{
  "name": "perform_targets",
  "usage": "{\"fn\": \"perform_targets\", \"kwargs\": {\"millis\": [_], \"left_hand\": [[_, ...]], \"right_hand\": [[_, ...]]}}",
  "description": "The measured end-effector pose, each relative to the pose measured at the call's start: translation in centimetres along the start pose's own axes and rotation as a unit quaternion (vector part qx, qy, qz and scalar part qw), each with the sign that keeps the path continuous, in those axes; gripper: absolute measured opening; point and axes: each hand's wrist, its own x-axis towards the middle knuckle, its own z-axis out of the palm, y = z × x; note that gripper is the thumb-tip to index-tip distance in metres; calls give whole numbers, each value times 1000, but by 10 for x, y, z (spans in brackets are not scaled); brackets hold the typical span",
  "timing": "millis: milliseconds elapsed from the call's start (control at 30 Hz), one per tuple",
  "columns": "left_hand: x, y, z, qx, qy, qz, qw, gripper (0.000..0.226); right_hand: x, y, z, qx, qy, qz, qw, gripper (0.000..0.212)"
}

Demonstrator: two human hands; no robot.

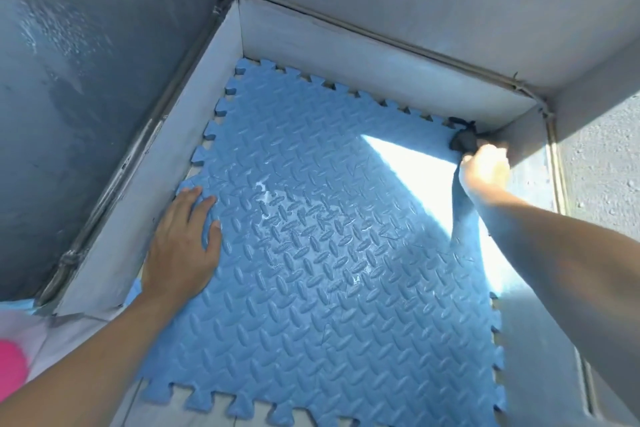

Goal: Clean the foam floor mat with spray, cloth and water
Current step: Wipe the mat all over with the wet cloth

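A blue foam floor mat (311, 270) with a raised tread pattern and jigsaw edges lies flat inside a low-walled tiled basin. Wet shiny patches sit near its middle. My left hand (183, 246) presses palm-down on the mat's left edge, fingers spread, holding nothing. My right hand (486, 168) reaches to the far right corner of the mat and grips a dark cloth (462, 140) bunched against the corner. A bright patch of sunlight falls across the mat by that hand.
White tiled curb walls (346, 55) close in the mat at the back, left and right. Grey walls rise behind them. A pink object (12, 371) shows at the lower left edge. Rough concrete floor (602, 149) lies to the right.
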Motion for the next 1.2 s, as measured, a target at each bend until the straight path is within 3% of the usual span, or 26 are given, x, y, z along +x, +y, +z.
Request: {"fn": "perform_targets", "kwargs": {"millis": [67, 167, 233, 333, 433, 500, 567, 633, 733, 833, 900, 967, 1067, 1200], "left_hand": [[0, -1, 0, 0, -2, -3, 1000, 52], [0, -1, -1, -4, -3, -3, 1000, 52], [0, -1, -2, -6, -4, -6, 1000, 51], [-1, -1, -2, -7, -9, -8, 1000, 50], [-1, -2, -3, -6, -10, -4, 1000, 50], [-1, -1, -3, -9, -10, -6, 1000, 49], [-2, -1, -3, -13, -12, -11, 1000, 46], [-1, 0, -2, -13, -12, -11, 1000, 46], [-1, 0, -1, -3, -5, 1, 1000, 49], [0, -1, 0, 6, 2, 7, 1000, 48], [0, 0, 1, 11, 4, 10, 1000, 48], [0, 0, 1, 14, 4, 9, 1000, 47], [1, -1, 1, 12, 4, 8, 1000, 47], [1, -1, 0, 4, 4, 7, 1000, 46]], "right_hand": [[-31, -29, -3, -20, -27, -8, 999, 38], [-109, -102, -5, 35, -82, -219, 972, 31], [-159, -129, -3, 73, -132, -369, 917, 33], [-230, -142, 0, 97, -176, -555, 807, 35], [-260, -126, -1, 84, -212, -661, 715, 38], [-243, -106, -3, 78, -214, -686, 691, 40], [-208, -88, -8, 61, -206, -668, 712, 41], [-161, -70, -10, 40, -173, -595, 784, 42], [-85, -41, -14, -18, -123, -394, 911, 35], [-33, -29, -8, -45, -44, -180, 982, 32], [-18, -56, 5, -42, -32, -89, 995, 33], [-15, -107, 23, -18, -43, -75, 996, 32], [-27, -200, 47, 15, -84, -123, 989, 33], [-69, -307, 64, 20, -106, -256, 961, 31]]}}
